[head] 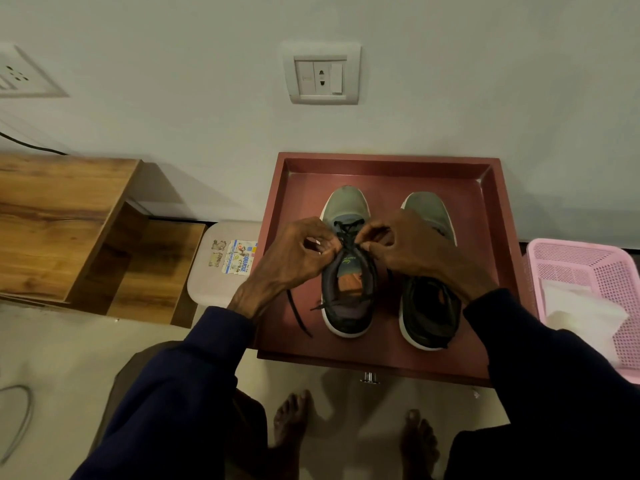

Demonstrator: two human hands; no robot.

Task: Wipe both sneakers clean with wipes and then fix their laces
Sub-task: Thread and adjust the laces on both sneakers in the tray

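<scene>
Two grey-and-black sneakers stand side by side, toes toward the wall, in a dark red tray (388, 166). Over the left sneaker (347, 299), my left hand (291, 256) and my right hand (412, 252) each pinch the black lace (348, 230) at the top eyelets. One loose lace end (298, 315) trails down onto the tray floor at the left. The right sneaker (427, 313) sits untouched, its middle partly hidden under my right hand and sleeve.
A pink perforated basket (602, 271) with white wipes (578, 311) stands right of the tray. On the left, a small white stool (211, 282) carries a torn wipe packet (239, 260). A wooden shelf unit (69, 230) is further left. My bare feet (349, 434) stand below the tray.
</scene>
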